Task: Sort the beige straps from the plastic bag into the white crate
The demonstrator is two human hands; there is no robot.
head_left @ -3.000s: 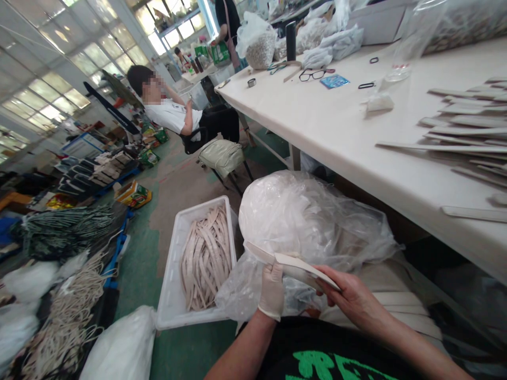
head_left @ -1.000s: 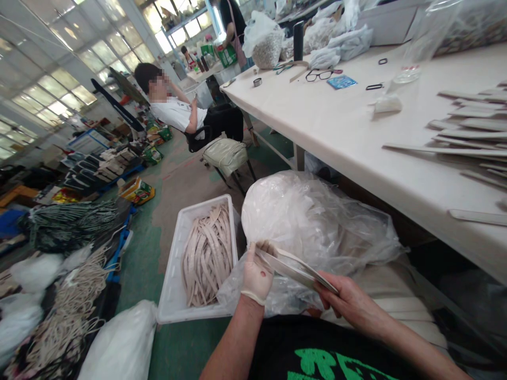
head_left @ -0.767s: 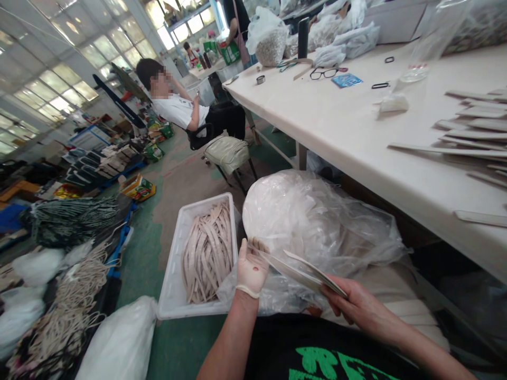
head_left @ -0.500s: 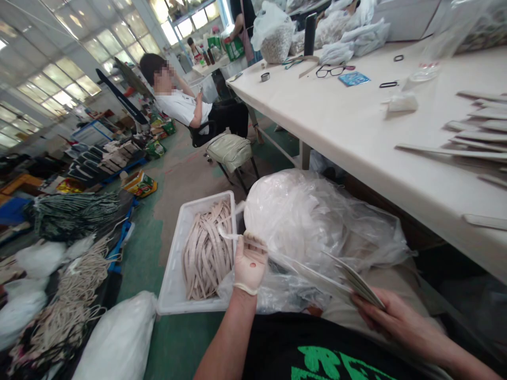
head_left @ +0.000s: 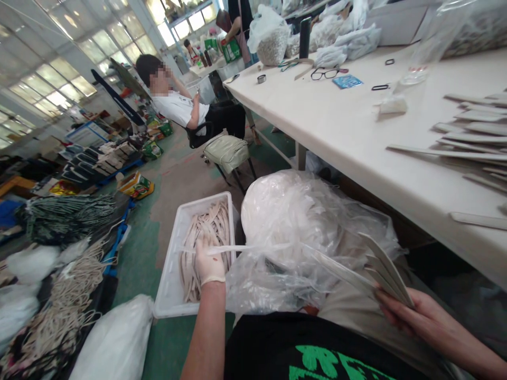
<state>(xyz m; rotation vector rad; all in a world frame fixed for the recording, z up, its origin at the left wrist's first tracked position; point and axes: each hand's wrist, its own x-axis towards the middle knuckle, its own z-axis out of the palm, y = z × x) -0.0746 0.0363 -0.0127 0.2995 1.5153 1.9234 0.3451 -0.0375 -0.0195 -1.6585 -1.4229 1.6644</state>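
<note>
My left hand (head_left: 209, 261), in a thin white glove with a small hole in it, is over the white plastic tub and closed on a thin white strip (head_left: 245, 247). The strip runs taut to the right, towards the flat beige straps (head_left: 386, 272) that my right hand (head_left: 412, 311) grips in a fanned bundle. More beige straps (head_left: 189, 250) lie heaped in the tub (head_left: 168, 287), partly hidden by my left hand. Between my hands bulges a clear plastic bag (head_left: 277, 211) full of white strip-like material.
A long white table (head_left: 348, 121) on the right bears flat beige strips (head_left: 471, 138), glasses (head_left: 325, 74) and a blue packet (head_left: 347, 81). A seated person (head_left: 178, 111) and a stool (head_left: 225, 153) are ahead. A white sack (head_left: 114, 343) and bundled cords (head_left: 65, 295) lie left.
My left hand has moved left over the tub, drawing the white strip out longer. My right hand, with the beige straps, has shifted slightly right and down.
</note>
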